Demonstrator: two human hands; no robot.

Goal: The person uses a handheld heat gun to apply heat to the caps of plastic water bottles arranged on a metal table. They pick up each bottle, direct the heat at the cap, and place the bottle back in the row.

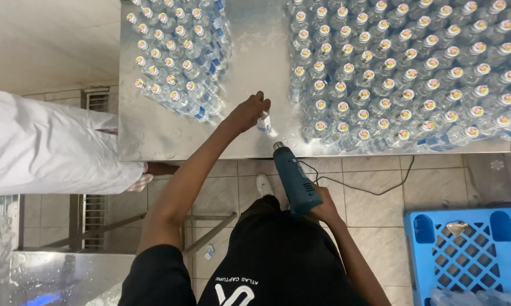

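Under your left hand (250,111), fingers closed round its top, a small bottle (264,121) stood on the bench (153,133). Just below it, your right hand (323,207) gripped a blue heat gun (295,181), nozzle near the bottle.

A steel table (153,136) is gleaming under bright overhead light, standing on a floor of pale beige tiles (374,192). A blue plastic crate (465,255) is sitting at lower right, while a metal floor grate (96,99) is showing at left.
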